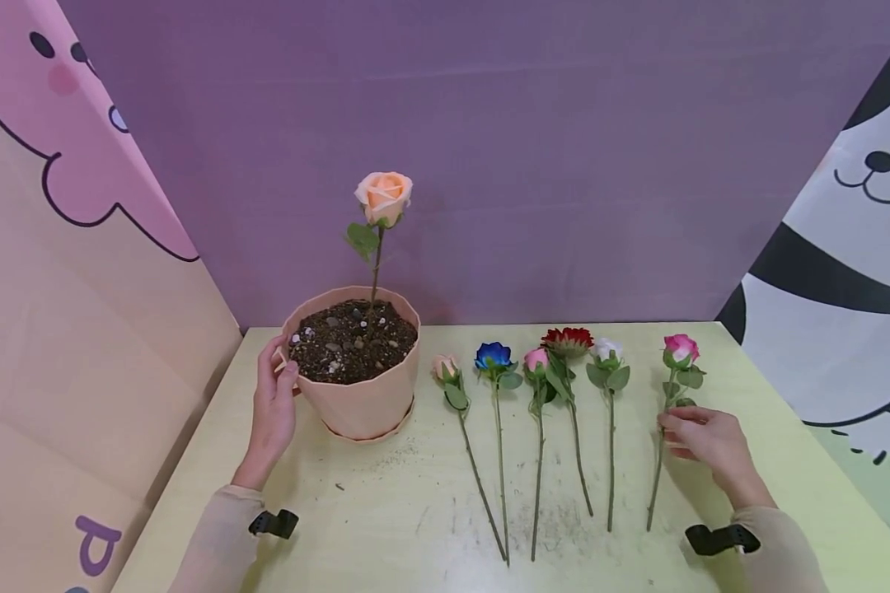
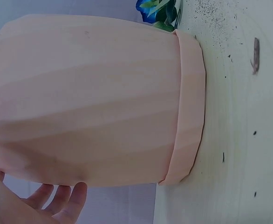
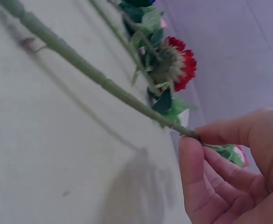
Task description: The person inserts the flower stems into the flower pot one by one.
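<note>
At the left, my left hand [image 1: 273, 403] holds the side of a pale pink flowerpot [image 1: 363, 408] near its rim. Its fingertips [image 2: 79, 189] lie against the pot wall in the left wrist view. Dark pebbly soil [image 1: 341, 350] fills the pot, and a peach rose [image 1: 384, 199] stands upright in it. On the right, my right hand [image 1: 708, 445] pinches the green stem [image 3: 108, 86] of a bright pink rose [image 1: 682, 347] between thumb and fingers, below its leaves. In the right wrist view that stem is raised over its shadow on the table.
Left of the held rose, several stemmed flowers lie in a row: a pale peach rose [image 1: 446, 367], a blue rose [image 1: 494, 356], a pink rose [image 1: 536, 360], a dark red flower [image 1: 567, 340] and a white rose [image 1: 606, 349]. Soil crumbs dot the table [image 1: 386, 527]. A purple backdrop [image 1: 549, 165] stands behind.
</note>
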`<state>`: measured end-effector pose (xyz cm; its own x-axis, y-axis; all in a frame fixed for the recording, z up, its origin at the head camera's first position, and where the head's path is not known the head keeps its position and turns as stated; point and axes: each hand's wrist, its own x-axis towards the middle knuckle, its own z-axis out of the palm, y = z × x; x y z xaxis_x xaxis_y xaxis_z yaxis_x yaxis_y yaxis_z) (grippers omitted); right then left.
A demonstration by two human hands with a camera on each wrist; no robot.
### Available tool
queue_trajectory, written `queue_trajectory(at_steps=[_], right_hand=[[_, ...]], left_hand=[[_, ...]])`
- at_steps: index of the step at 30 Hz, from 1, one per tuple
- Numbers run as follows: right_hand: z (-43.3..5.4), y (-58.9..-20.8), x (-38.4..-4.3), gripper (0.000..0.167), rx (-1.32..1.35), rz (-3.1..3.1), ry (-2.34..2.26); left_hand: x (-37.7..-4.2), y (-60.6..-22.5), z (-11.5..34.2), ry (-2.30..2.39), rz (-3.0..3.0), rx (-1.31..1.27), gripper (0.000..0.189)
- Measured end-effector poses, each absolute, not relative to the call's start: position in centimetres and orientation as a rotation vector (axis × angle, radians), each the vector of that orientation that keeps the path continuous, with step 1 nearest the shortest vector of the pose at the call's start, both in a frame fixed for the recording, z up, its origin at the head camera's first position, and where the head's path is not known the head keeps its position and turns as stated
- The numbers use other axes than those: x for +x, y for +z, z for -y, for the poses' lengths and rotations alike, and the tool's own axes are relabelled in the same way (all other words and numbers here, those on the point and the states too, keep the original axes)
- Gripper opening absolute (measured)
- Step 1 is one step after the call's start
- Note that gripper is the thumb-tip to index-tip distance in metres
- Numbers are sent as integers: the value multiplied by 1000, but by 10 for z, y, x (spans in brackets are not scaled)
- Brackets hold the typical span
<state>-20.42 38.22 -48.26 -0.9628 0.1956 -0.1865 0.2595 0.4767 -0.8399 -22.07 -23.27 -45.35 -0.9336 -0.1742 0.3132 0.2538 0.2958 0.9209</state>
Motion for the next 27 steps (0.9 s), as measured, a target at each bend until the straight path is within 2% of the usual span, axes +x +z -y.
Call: queue_trajectory(at_steps=[11,19,27], right_hand=[[-368,-452,-214,59,316,-2596,-1701],[-350,-436,-224,34,258,-2464,-1950],[-341,-427,-229,36,217,-2143,-2281]], left_hand=[[-220,-454,232,-1667,2215,-74,52],[-221,-454,232,-1667,2216,-74,52],[-221,-454,233,-1673,2216,-82,52]])
